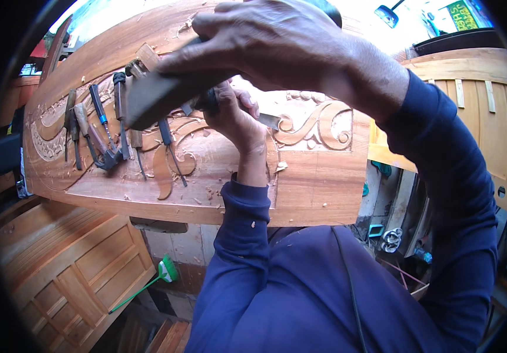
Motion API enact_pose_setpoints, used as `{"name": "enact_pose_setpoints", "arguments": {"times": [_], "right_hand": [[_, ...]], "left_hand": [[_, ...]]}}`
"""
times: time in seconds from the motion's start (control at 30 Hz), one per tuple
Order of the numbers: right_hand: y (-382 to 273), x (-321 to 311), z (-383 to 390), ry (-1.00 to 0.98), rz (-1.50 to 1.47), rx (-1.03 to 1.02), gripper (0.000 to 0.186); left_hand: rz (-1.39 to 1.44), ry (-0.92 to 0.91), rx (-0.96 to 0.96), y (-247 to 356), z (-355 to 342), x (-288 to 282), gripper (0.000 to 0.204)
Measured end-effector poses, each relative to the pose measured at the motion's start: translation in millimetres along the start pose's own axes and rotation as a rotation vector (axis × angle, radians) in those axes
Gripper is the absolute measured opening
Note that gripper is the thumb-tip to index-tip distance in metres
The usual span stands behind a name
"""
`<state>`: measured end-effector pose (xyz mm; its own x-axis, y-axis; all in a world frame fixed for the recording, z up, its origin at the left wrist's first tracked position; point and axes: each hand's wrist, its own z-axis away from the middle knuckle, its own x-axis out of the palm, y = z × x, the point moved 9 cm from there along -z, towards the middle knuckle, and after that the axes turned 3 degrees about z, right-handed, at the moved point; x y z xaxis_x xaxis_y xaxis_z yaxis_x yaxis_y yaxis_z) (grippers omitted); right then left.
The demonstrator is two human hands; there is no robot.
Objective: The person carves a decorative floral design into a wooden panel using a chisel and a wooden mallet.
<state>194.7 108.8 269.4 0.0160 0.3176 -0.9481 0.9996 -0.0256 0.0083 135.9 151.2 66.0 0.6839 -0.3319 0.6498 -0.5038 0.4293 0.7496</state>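
Woodcarving workshop, carved wooden panel (224, 156), laid-out chisels (98, 105), scattered shavings (281, 166), panelled wooden door (88, 281) at lower left

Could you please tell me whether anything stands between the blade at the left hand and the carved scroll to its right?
Nothing visible does: the blade, extending from the left hand, reaches the carved scroll in this view, though contact cannot be told. The loose tools lie off to the left.
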Motion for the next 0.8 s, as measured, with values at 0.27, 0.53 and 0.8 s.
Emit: {"name": "enact_pose_setpoints", "arguments": {"times": [0.27,0.53,0.8], "right_hand": [[-13.9,7.9,29.8,0.148,0.011,-0.02,0.056],[22.1,-8.2,60.0,0.296,-0.311,0.19,0.067],[42.6,-19.7,69.2,0.301,-0.31,0.297,0.066]], "left_hand": [[0.004,0.031,0.029,21.6,35.7,-4.5,0.035],[0.005,-0.218,-0.036,19.6,3.8,9.8,0.037],[-0.102,-0.318,-0.072,-4.7,-14.2,38.4,0.041]]}}
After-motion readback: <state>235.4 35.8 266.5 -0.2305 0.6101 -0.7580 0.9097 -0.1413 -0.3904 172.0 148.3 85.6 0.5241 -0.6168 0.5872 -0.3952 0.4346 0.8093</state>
